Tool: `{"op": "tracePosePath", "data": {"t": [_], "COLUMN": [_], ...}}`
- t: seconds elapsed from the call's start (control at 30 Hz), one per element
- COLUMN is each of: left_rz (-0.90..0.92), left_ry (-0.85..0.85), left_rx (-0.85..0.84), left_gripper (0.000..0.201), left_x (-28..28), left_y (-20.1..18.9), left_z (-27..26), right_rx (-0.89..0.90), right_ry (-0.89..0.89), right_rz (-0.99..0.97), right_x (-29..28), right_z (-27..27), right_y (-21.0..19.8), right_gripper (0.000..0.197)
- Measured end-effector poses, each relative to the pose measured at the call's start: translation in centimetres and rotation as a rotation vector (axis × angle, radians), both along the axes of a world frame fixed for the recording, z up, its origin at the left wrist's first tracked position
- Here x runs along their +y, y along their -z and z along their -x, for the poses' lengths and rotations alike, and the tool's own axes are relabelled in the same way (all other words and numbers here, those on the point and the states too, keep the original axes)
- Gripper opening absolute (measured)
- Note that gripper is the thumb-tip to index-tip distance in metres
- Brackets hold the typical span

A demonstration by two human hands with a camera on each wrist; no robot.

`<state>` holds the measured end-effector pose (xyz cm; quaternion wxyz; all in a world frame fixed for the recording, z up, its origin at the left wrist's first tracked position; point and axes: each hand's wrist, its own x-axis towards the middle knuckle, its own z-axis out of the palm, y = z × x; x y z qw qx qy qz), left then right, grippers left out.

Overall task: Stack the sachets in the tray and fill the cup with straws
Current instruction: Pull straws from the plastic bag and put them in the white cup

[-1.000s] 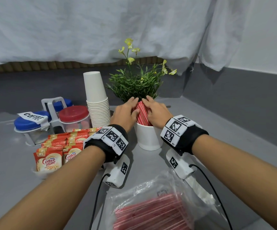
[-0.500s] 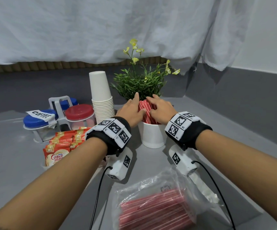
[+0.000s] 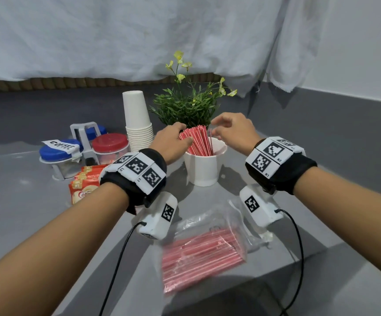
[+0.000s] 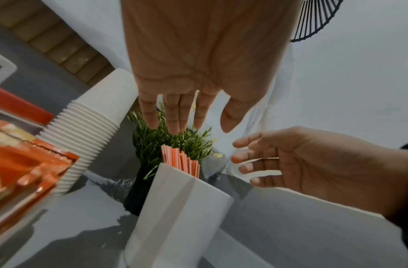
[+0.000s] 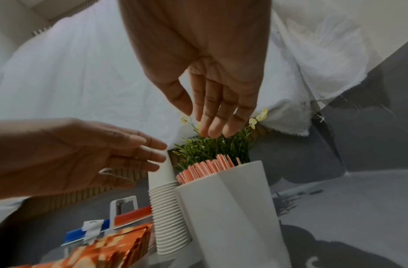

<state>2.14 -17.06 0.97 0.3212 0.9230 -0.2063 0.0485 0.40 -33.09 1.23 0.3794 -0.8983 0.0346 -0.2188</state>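
A white cup (image 3: 204, 165) stands mid-table, packed with red-and-white straws (image 3: 196, 141). My left hand (image 3: 180, 133) hovers at the bundle's left side with its fingers straight; the wrist views show it (image 4: 200, 127) holding nothing. My right hand (image 3: 215, 128) is spread open just right of the straws and above the cup rim, apart from them, and it (image 5: 196, 117) is empty too. Orange creamer sachets (image 3: 84, 185) stand in a row at the left, partly behind my left wrist; their tray is hidden.
A clear bag of more red straws (image 3: 203, 254) lies in front of the cup, near the table's front edge. Behind the cup are a potted plant (image 3: 185, 108) and a stack of paper cups (image 3: 138, 124). Lidded jars in a caddy (image 3: 82, 149) stand at the left.
Both hands pressed against the straw bundle from either side earlier. Now they have come off it and opened, the right one lifting up and to the right.
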Motion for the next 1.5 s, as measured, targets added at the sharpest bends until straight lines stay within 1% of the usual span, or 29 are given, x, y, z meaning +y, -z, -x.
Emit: {"op": "tracePosePath", "data": {"t": [0.1, 0.23, 0.33, 0.5, 0.57, 0.6, 0.67, 0.73, 0.8, 0.9, 0.97, 1.03, 1.13, 1.23, 1.33, 1.43, 1.5], "left_rz": [-0.003, 0.028, 0.05, -0.051, -0.132, -0.185, -0.311, -0.386, -0.375, -0.355, -0.369, -0.378, -0.366, -0.357, -0.334, -0.27, -0.229], "left_ry": [0.018, 0.002, 0.0, 0.049, 0.056, 0.058, 0.058, 0.058, 0.059, 0.042, 0.026, 0.01, 0.005, 0.011, -0.001, -0.005, -0.01], "left_rx": [0.049, 0.15, 0.261, 0.395, 0.427, 0.436, 0.425, 0.38, 0.349, 0.325, 0.309, 0.301, 0.32, 0.322, 0.3, 0.276, 0.253], "left_gripper": [0.042, 0.036, 0.034, 0.032, 0.039, 0.045, 0.061, 0.073, 0.077, 0.078, 0.075, 0.068, 0.054, 0.044, 0.043, 0.039, 0.034], "left_x": [0.2, 0.2, 0.1, -0.2, -0.1, 0.0, 0.1, 0.2, 0.3, 0.5, 0.5, 0.3, 0.2, 0.2, 0.3, 0.5, 0.6], "left_y": [0.7, 2.1, 3.3, 5.1, 5.8, 6.3, 7.2, 7.8, 8.2, 8.5, 8.8, 9.0, 9.2, 9.3, 9.5, 9.8, 9.9], "left_z": [1.7, 4.6, 6.7, 10.0, 11.0, 11.3, 12.0, 12.6, 12.9, 13.1, 13.2, 13.3, 13.2, 13.3, 13.6, 13.8, 14.0], "right_rx": [0.019, 0.129, 0.222, 0.329, 0.377, 0.407, 0.455, 0.474, 0.47, 0.422, 0.347, 0.296, 0.31, 0.346, 0.372, 0.381, 0.344], "right_ry": [-0.016, -0.021, -0.007, 0.02, 0.036, 0.045, 0.063, 0.074, 0.049, -0.016, -0.074, -0.138, -0.208, -0.223, -0.195, -0.175, -0.172], "right_rz": [-0.059, -0.09, -0.127, -0.199, -0.195, -0.161, -0.077, -0.051, -0.082, -0.114, -0.075, -0.071, -0.114, -0.164, -0.189, -0.187, -0.268], "right_x": [-0.2, -0.6, -0.9, -0.9, -0.7, -0.6, -0.5, -0.3, -0.1, 0.1, 0.2, 0.3, 0.9, 1.3, 1.8, 2.2, 2.4], "right_z": [2.0, 4.6, 6.7, 9.8, 10.7, 11.0, 11.6, 11.9, 12.3, 12.6, 12.9, 13.1, 13.6, 13.9, 13.6, 13.5, 13.8], "right_y": [0.6, 2.3, 3.9, 6.3, 7.2, 7.7, 8.6, 9.3, 9.7, 10.0, 10.0, 9.9, 10.1, 10.3, 10.6, 10.9, 10.9], "right_gripper": [0.015, 0.023, 0.017, 0.024, 0.026, 0.027, 0.027, 0.021, 0.022, 0.023, 0.021, 0.02, 0.019, 0.021, 0.024, 0.025, 0.026]}}
